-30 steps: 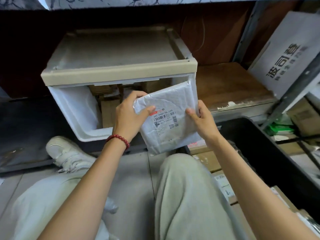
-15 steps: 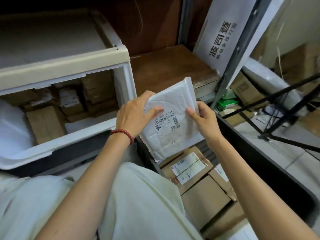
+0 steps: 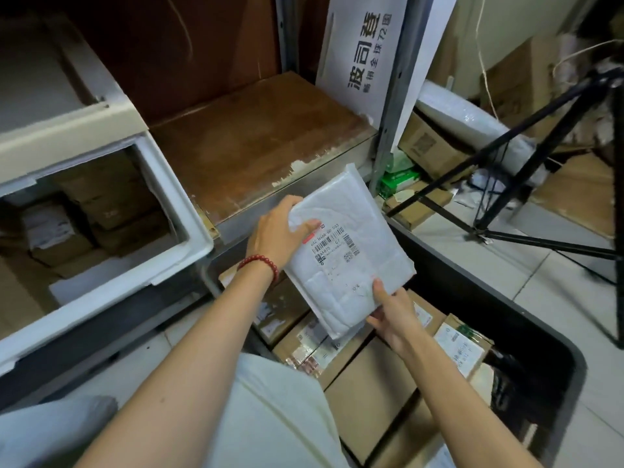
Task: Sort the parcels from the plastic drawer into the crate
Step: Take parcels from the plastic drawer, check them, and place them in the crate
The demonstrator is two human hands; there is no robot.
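I hold a white padded parcel (image 3: 351, 251) with a barcode label, tilted, above the near left part of the dark crate (image 3: 526, 319). My left hand (image 3: 277, 234), with a red bead bracelet at the wrist, grips its upper left corner. My right hand (image 3: 391, 312) grips its lower edge from below. Inside the crate lie several cardboard parcels (image 3: 368, 383) with labels. At the left the white plastic drawer (image 3: 182, 211) is pulled out, with several brown boxes (image 3: 111, 204) still inside.
A worn brown shelf board (image 3: 256, 143) lies behind the parcel. A grey metal upright (image 3: 388, 109) and a white sign with black characters (image 3: 364, 52) stand at the back. Black tripod legs (image 3: 526, 170) cross the tiled floor at the right, beside more boxes.
The parcel has moved from in front of the drawer to the right, over the crate. My right hand has shifted from the parcel's right edge down to its lower edge.
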